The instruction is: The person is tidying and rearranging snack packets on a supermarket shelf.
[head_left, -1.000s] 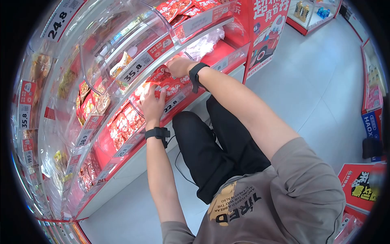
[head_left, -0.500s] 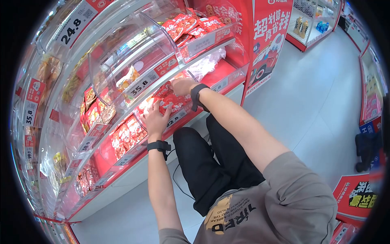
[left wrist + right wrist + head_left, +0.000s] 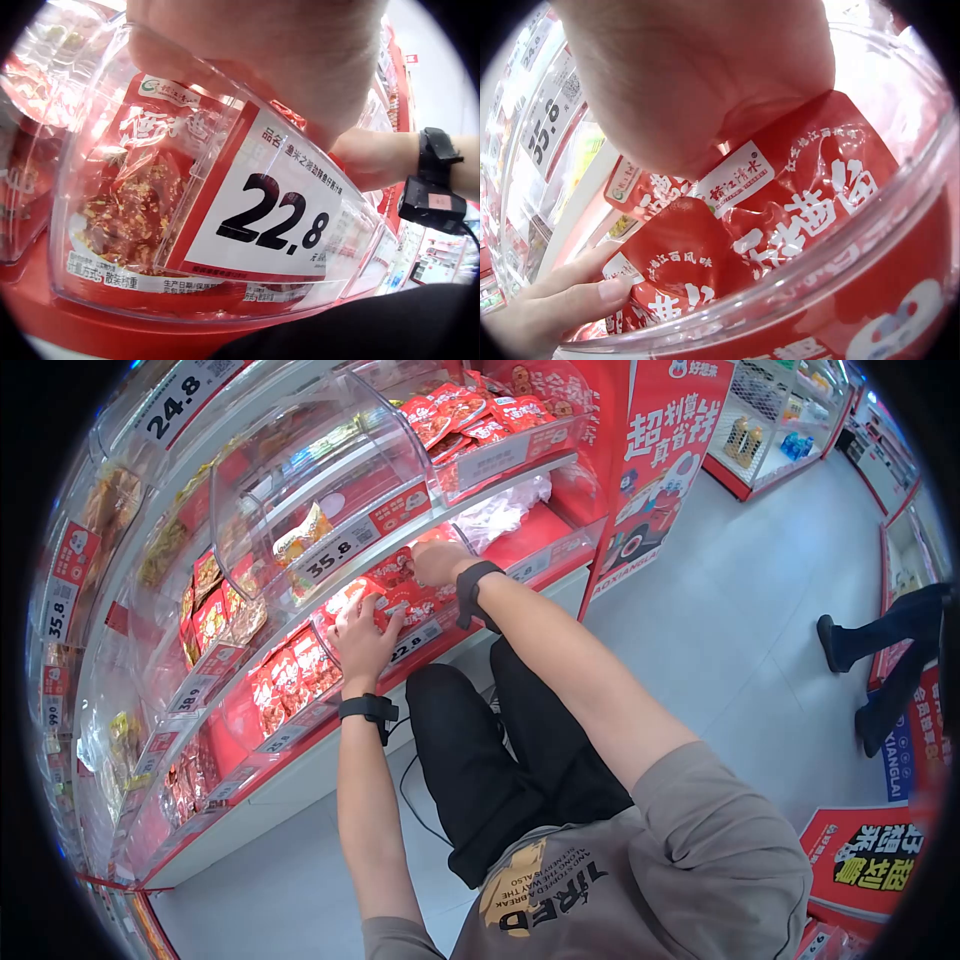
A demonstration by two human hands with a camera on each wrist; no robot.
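My right hand [image 3: 440, 560] reaches into a clear shelf bin and grips the top of a red snack packet [image 3: 802, 180] with white lettering; its fingertips are hidden behind the palm. To its left, my left hand [image 3: 362, 642] rests over the same bin, fingers spread among the packets. In the right wrist view, its thumb [image 3: 604, 292] lies on the front of another red packet [image 3: 679, 255]. The bin's front carries a price tag [image 3: 262, 210] reading 22.8, with a packet [image 3: 142, 195] upright behind the plastic.
Left of this bin, another bin holds red packets [image 3: 295, 680]. Above is a clear bin tagged 35.8 [image 3: 332, 560]; higher right are more red packets [image 3: 445, 415]. A crumpled pale plastic bag [image 3: 505, 510] lies to the right. Another person's legs [image 3: 885, 650] show on the floor at far right.
The head view has shifted slightly. Both hands stay at the same bin, with small shifts of the right hand over the packets. Another person's legs have come into sight at the right.
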